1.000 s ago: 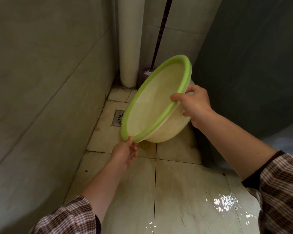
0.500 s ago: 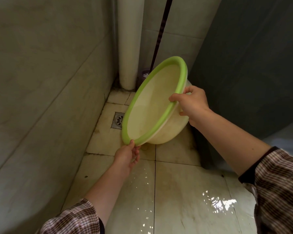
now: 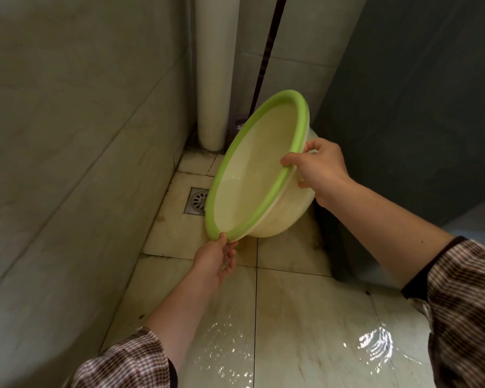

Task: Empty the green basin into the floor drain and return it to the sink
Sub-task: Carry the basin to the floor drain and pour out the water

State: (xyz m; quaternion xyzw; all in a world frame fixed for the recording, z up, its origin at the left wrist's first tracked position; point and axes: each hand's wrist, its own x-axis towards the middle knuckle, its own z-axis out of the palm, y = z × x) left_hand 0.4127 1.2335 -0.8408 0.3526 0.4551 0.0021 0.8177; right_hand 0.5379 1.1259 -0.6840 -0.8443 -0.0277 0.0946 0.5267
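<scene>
Tiled corner of a wet room, seen from above. The tiled floor (image 3: 305, 317) carries a sheet of water that glints near the bottom of the view; the wall (image 3: 67, 135) closes the left side, and a pale pipe (image 3: 216, 79) with a dark pole (image 3: 266, 51) beside it stands in the far corner. The green basin (image 3: 252, 175), a round bowl with a pale body and a thick green rim, is held in the air just above the floor, tipped steeply on edge so that its mouth faces left, toward the wall, with its lowest rim over the tiles just beside the floor drain (image 3: 196, 201); the rim hides the drain's right part. No stream is visible leaving it, and only a faint sheen lies on the lower inner wall, so it appears emptied or nearly so. The right hand (image 3: 322, 172) closes on the upper right rim, thumb over the green lip and fingers behind the wall. The left hand (image 3: 216, 261) pinches the lowest point of the rim between thumb and fingertips. Judged from its thin wall and the ease of this light pinch, the basin should be light, fairly stiff at the rolled rim and somewhat flexible in the body; wet plastic may be slippery, so the rim, taken at two well-separated points as here, is the sound place to hold it. No sink is in view.
</scene>
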